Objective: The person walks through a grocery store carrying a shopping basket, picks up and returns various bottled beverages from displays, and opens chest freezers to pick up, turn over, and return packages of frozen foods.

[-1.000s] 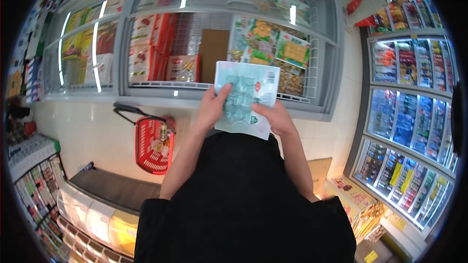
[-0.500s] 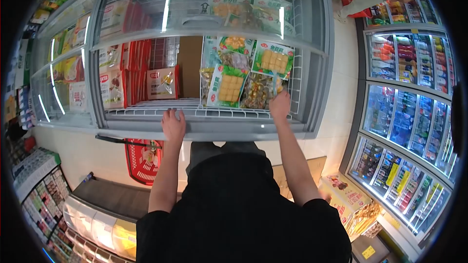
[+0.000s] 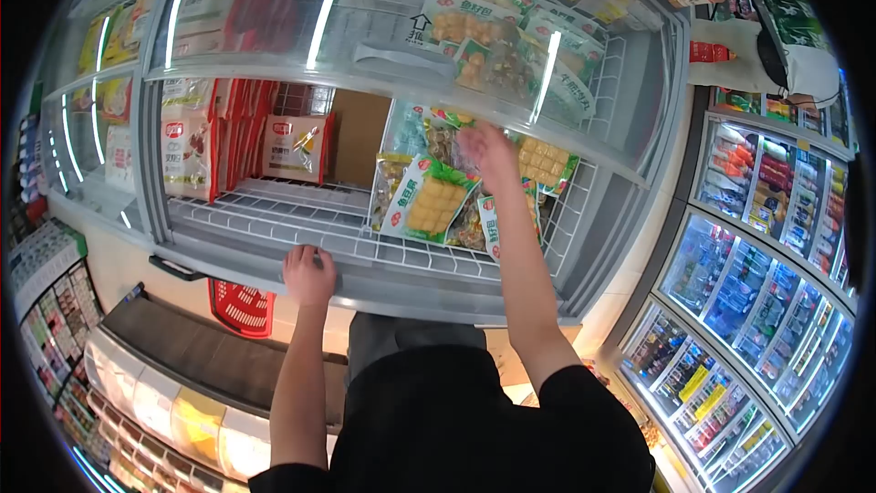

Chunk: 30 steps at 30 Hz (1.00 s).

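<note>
My left hand (image 3: 308,274) rests on the freezer's front rim (image 3: 401,288), its fingers lying apart and holding nothing. Inside the chest, my right hand (image 3: 490,155) is over the frozen food packs, fingers loosely bent at a clear bag of brownish pieces (image 3: 444,141); whether they touch it I cannot tell. Left of the wrist lies a green-and-white fish tofu pack (image 3: 433,199) with yellow cubes. Another fish tofu pack (image 3: 545,162) shows to the right, partly behind the arm. A white-and-green pack (image 3: 491,224) lies partly under the forearm.
The sliding glass lid (image 3: 383,18) covers the chest's rear half. Red-and-white packs (image 3: 297,148) stand at left beside brown cardboard (image 3: 358,137). A red basket (image 3: 242,306) is below the freezer. Drink fridges (image 3: 730,265) line the right. Another person's sleeve (image 3: 810,73) shows at upper right.
My right hand has moved from the basket's front right corner back and left over the packs. The white-and-green pack now shows at the front. My left hand stays on the rim; the view has shifted.
</note>
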Tool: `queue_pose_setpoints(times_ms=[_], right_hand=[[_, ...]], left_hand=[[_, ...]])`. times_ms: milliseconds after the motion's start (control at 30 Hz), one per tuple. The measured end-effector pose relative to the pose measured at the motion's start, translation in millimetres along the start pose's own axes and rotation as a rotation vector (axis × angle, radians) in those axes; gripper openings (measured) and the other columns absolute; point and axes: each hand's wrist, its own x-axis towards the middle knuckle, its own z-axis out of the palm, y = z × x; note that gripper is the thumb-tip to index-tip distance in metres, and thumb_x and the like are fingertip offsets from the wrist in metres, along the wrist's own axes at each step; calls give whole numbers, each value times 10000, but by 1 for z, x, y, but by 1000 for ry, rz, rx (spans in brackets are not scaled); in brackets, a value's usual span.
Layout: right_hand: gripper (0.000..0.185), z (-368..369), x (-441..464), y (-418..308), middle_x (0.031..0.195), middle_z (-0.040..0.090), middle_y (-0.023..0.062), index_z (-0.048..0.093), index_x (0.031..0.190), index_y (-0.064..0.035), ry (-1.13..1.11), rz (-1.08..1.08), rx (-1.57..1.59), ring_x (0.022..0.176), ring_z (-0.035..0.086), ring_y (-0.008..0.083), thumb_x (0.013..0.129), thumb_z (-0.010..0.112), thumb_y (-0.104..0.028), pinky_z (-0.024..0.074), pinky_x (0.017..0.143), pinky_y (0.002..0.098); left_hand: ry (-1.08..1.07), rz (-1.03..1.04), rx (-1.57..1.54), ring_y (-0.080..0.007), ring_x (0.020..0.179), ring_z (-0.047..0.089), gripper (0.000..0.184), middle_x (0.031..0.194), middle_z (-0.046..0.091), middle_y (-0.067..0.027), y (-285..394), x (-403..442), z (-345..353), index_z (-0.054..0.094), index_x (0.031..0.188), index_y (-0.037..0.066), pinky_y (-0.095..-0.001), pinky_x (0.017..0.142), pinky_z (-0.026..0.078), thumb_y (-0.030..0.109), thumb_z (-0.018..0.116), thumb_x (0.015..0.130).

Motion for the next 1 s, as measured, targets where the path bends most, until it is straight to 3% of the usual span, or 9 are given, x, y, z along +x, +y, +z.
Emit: queue_pose_setpoints(times_ms=[67, 133, 200, 567, 767, 833, 1000], right_hand=[[343, 9, 52, 3, 1006, 618, 90, 502, 1164, -43, -5, -51, 115, 903, 612, 235, 861, 587, -178, 507, 744, 297], [226, 16, 77, 12, 1066, 572, 95, 494, 1117, -37, -46, -320, 508, 943, 582, 209, 930, 460, -160, 496, 808, 337], [230, 23, 95, 12, 1080, 562, 92, 493, 1122, -41, -91, -444, 584, 961, 571, 209, 923, 469, -155, 495, 812, 336], [267, 28, 110, -4, 1158, 507, 75, 489, 1145, -61, -53, -712, 40, 1058, 508, 211, 888, 519, -128, 488, 832, 326], [220, 38, 64, 29, 1072, 568, 86, 500, 1105, -60, -66, -583, 237, 990, 545, 199, 901, 505, -142, 511, 827, 348], [260, 62, 9, 31, 1052, 581, 88, 501, 1106, -64, 51, -90, 544, 948, 563, 210, 872, 565, -155, 514, 826, 360], [305, 38, -100, 83, 1051, 580, 92, 493, 1122, -66, 57, 46, 333, 952, 570, 232, 863, 594, -193, 496, 863, 410]], left_hand=[[0, -2, -8, -292, 747, 555, 75, 760, 569, -93, -3, 1, 3, 576, 704, 51, -402, 711, 437, 111, 552, 743], [-20, -17, -14, -293, 740, 552, 67, 752, 566, -91, -5, -2, 3, 573, 702, 52, -399, 707, 436, 105, 553, 737], [9, -3, -31, -291, 729, 546, 52, 748, 564, -87, -5, -2, 3, 566, 699, 53, -390, 695, 434, 93, 557, 731], [44, 18, -111, -291, 701, 544, 25, 727, 560, -86, -8, -1, 0, 563, 710, 53, -390, 672, 429, 71, 553, 725], [72, 37, -132, -288, 676, 539, 31, 694, 547, -82, -9, -3, -2, 560, 702, 55, -390, 657, 429, 79, 556, 723], [79, 45, -121, -287, 671, 539, 35, 687, 544, -82, -10, -1, -1, 559, 700, 56, -388, 653, 428, 82, 557, 723], [94, 65, -114, -286, 671, 553, 74, 681, 554, -86, -12, -8, 0, 564, 678, 65, -384, 655, 431, 118, 563, 730]])
